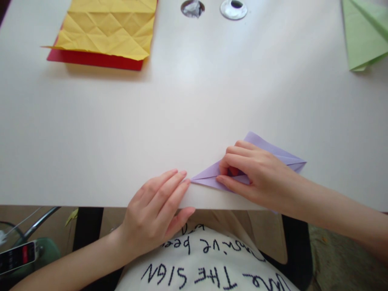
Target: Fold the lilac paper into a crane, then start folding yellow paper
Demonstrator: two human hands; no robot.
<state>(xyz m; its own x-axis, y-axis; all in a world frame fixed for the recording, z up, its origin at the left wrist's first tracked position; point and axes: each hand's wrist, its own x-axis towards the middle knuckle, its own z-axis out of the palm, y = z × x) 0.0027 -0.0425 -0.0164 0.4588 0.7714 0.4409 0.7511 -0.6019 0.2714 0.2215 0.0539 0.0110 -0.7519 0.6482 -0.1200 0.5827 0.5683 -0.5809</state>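
A sheet of light purple paper, folded into a long kite-like shape with creases along its middle, lies near the table's front edge. My right hand rests on it with curled fingers, thumb and forefinger pressed on the paper and covering its middle. Beside the paper's pointed left tip is my left hand, its fingers stretched out flat on the tabletop. The fingertips there are at or just touching that tip.
Creased yellow paper lies over red paper at the back left of the white table. Folded green paper sits at the back right. Two round holes pierce the far tabletop. Below the left edge is a phone.
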